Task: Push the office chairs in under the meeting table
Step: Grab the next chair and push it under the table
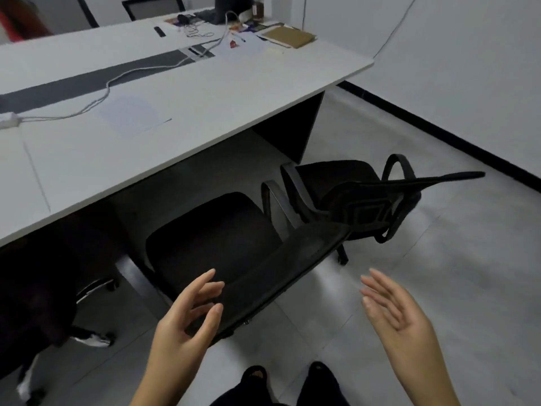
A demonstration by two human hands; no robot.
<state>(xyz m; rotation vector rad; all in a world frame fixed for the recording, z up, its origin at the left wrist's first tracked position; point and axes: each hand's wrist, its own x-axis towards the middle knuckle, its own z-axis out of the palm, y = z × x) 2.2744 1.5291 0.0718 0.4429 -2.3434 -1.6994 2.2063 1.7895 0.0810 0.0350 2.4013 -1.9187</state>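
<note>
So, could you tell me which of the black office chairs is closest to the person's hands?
The nearer chair, straight ahead: the left hand is at its backrest. The other chair stands farther right, by the table end.

An office meeting room. Long white worktop (181,92) with a dark cable strip (87,77) down its middle, a white power strip (8,120) and cord (105,92) lying on it. Papers (128,114), pens, a brown notebook (288,36) at the far end. Black mesh swivel chairs (222,247) on castors alongside. Grey tiled floor (409,273), plain white walls (453,68) with black skirting.
</note>
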